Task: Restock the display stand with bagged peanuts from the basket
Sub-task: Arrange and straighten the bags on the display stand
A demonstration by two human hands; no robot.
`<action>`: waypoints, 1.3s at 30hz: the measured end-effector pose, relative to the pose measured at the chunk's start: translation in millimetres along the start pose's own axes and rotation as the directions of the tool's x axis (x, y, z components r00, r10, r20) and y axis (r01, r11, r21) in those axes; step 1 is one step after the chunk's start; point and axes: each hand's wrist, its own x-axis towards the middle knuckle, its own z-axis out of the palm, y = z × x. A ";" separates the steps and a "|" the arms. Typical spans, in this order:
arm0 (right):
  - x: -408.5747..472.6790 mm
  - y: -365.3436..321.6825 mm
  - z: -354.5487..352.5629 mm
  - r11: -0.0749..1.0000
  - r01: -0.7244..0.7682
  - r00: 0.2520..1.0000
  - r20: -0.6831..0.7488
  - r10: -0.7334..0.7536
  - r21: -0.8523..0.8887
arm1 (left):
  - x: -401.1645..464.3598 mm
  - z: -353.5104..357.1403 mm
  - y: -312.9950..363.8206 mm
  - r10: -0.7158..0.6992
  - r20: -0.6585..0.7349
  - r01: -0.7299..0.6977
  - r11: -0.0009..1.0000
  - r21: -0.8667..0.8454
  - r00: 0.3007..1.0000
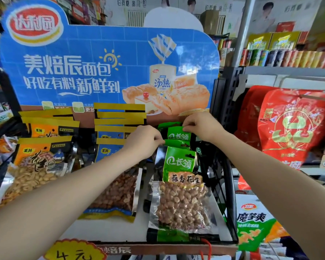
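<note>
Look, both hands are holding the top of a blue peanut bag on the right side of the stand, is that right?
Not quite. The head view shows the left hand and right hand both pinching the top of a green peanut bag, not a blue one. The blue bags stand in the middle row, untouched. The rest is right: both hands are at the right side of the display stand.

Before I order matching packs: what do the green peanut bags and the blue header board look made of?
Green peanut bags: glossy plastic film, clear window showing the nuts, mirror-like silvery edges suggesting foil laminate. Blue header board: likely printed cardboard with a slight sheen, flat and die-cut to shape. Both hands, left and right, pinch the bags' tops.
</note>
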 end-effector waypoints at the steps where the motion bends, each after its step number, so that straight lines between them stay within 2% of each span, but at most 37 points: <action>1: -1.7 2.1 -0.1 1.000 -0.024 0.999 -0.028 0.024 0.012 | -2.2 0.5 0.1 0.018 -0.053 -0.019 1.000 -0.017 0.998; 4: -2.9 -5.1 3.0 0.999 0.002 1.000 -0.009 -0.002 0.035 | -3.8 0.2 -0.3 0.014 -0.131 -0.025 0.997 -0.077 0.991; 8: -2.2 -17.7 12.3 1.000 0.017 0.999 0.029 -0.017 -0.004 | -5.6 1.3 -7.9 -0.081 -0.085 0.067 0.985 -0.156 0.993; 11: -20.0 -19.2 19.7 0.994 0.085 0.989 -0.117 -0.093 -0.068 | -24.5 3.2 -14.6 -0.169 -0.030 0.158 0.960 -0.229 0.985; 13: -34.8 -23.9 20.6 0.982 0.179 0.959 -0.209 -0.189 -0.068 | -42.3 5.8 -22.7 -0.211 0.050 0.217 0.962 -0.165 0.976; 15: -46.3 -30.8 19.6 0.970 0.244 0.962 -0.127 -0.243 -0.011 | -58.7 7.8 -31.8 -0.205 0.137 0.203 0.979 0.027 0.969; 17: -50.1 -35.6 19.2 0.975 0.221 0.974 0.061 -0.220 -0.025 | -69.3 8.6 -38.3 -0.194 0.246 0.174 0.980 0.100 0.950; 19: -49.5 -37.4 21.0 0.979 0.191 0.965 0.194 -0.175 -0.066 | -75.7 12.4 -39.9 -0.180 0.371 0.186 0.982 0.018 0.911; 21: -48.8 -37.8 23.4 0.989 0.144 0.968 0.211 -0.139 -0.011 | -80.8 21.6 -37.0 -0.196 0.460 0.289 0.947 -0.140 0.866; 23: -47.7 -36.2 22.9 0.994 0.092 0.975 0.199 -0.103 0.064 | -83.8 30.9 -30.8 -0.222 0.466 0.369 0.895 -0.252 0.856; 24: -47.9 -34.8 22.0 0.994 0.073 0.977 0.194 -0.089 0.086 | -84.5 33.8 -28.0 -0.232 0.419 0.354 0.904 -0.240 0.878; 25: -48.5 -33.3 20.9 0.993 0.061 0.980 0.182 -0.078 0.097 | -84.5 33.7 -26.9 -0.239 0.341 0.305 0.939 -0.156 0.909; 27: -50.7 -30.8 19.7 0.993 0.039 0.986 0.157 -0.057 0.114 | -85.1 28.0 -28.8 -0.230 0.158 0.216 0.971 0.102 0.960; 29: -51.5 -31.9 19.8 0.990 0.024 0.987 0.154 -0.046 0.138 | -84.2 21.8 -32.4 -0.228 0.126 0.186 0.942 0.279 0.965; 30: -51.1 -34.1 20.3 0.989 0.022 0.987 0.157 -0.045 0.143 | -83.6 20.4 -32.6 -0.246 0.183 0.183 0.934 0.306 0.952; 32: -50.7 -38.8 22.2 0.987 0.020 0.988 0.151 -0.044 0.157 | -80.6 26.1 -32.0 -0.280 0.331 0.217 0.952 0.216 0.901; 34: -52.3 -40.1 23.9 0.984 0.022 0.993 0.114 -0.042 0.174 | -78.3 37.0 -31.1 -0.315 0.435 0.321 0.945 0.062 0.843; 37: -55.9 -36.2 23.3 0.981 0.017 0.998 0.061 -0.030 0.194 | -77.4 48.9 -31.5 -0.364 0.461 0.468 0.874 -0.130 0.809; 39: -56.2 -38.7 23.2 0.978 0.021 0.996 0.084 -0.040 0.207 | -78.1 52.4 -31.0 -0.378 0.400 0.461 0.877 -0.135 0.835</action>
